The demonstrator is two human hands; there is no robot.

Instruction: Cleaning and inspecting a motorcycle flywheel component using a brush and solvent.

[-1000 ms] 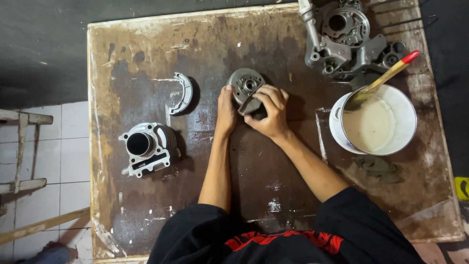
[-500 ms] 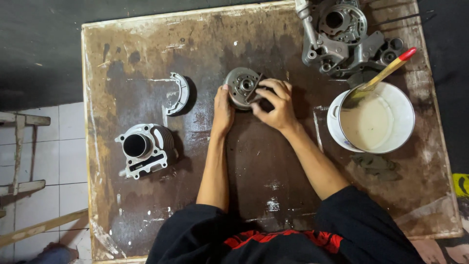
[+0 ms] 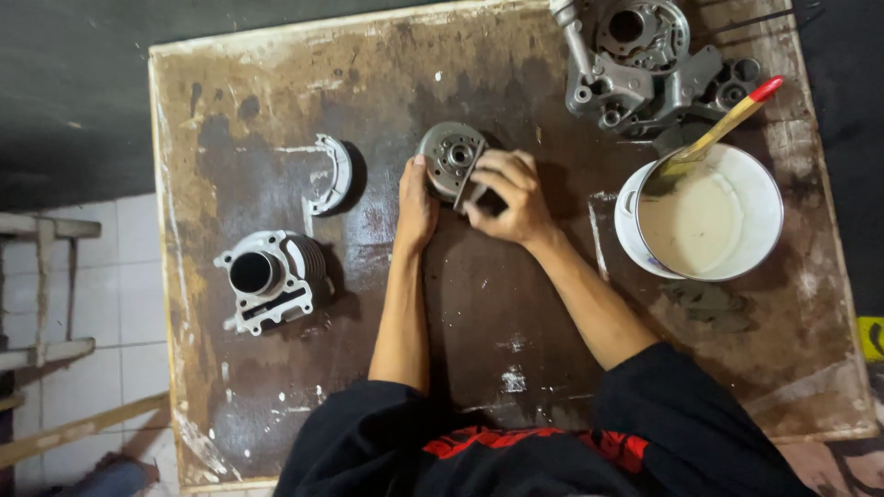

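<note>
A round grey metal disc [image 3: 449, 158] is held on the stained bench [image 3: 516, 304], toward the far edge and a little right of the middle. The left hand [image 3: 416, 204] is laid flat against the disc's near left rim, fingers straight, steadying it without closing round it. The right hand [image 3: 509, 193] is clenched on a small dark tool [image 3: 465, 184] that is pressed across the disc's right side; what kind of tool it is cannot be told.

In the far right corner an aluminium engine casing [image 3: 645, 69] is set, reaching to the far edge. Just nearer than it, close to the right edge, a white bowl [image 3: 764, 207] of pale liquid is placed, with a red-tipped brush [image 3: 727, 124] leaned in it and its handle pointed at the right corner. The right forearm is passed just beside the bowl's left rim.

Toward the left edge, a finned cylinder block [image 3: 272, 274] is stood, and beyond it a curved brake shoe [image 3: 333, 173] is laid, well apart from the left hand. Bare bench is left between the brake shoe and the disc, across the far left corner, and along the near edge on both sides of the forearms.
</note>
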